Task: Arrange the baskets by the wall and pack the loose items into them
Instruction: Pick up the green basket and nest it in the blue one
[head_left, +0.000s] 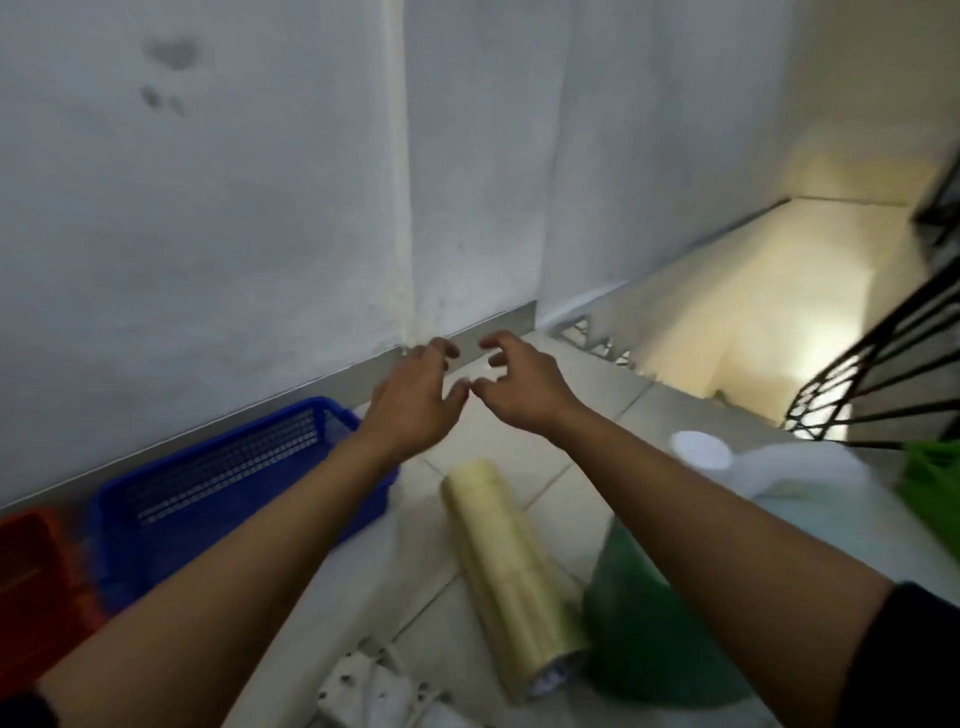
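A blue mesh basket (218, 483) stands on the tiled floor against the wall, with an orange basket (31, 577) to its left at the frame edge. My left hand (415, 400) and my right hand (514, 384) hover side by side above the floor near the skirting, right of the blue basket, fingers loosely curled and holding nothing. Loose items lie nearer me: a yellowish roll (509, 571), a white power strip (374, 691), a green plastic bag (654, 639), a white container (701, 449) and a bright green bag (930, 488).
The white wall (260, 208) runs along the left with a metal skirting (322, 384). A stairwell (769, 312) drops away at the right, bordered by a black metal railing (893, 374). Bare floor tiles (561, 431) lie under my hands.
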